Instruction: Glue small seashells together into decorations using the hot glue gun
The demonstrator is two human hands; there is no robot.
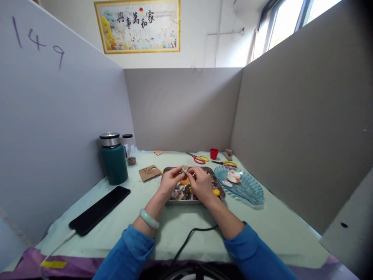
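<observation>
with the left hand and right hand both pinched on a small pale piece, seemingly round, work it low over the tray so any slip lands inside.

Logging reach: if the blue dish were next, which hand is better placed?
Probably the right hand: it is nearer than the left hand to the blue dish, which lies right of the tray.

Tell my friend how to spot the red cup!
Find the metal tray in the middle. Beyond its far right corner lie yellow-and-red scissors, and the red cup stands just behind their blades. Unlike the scissors, it's red all over.
</observation>
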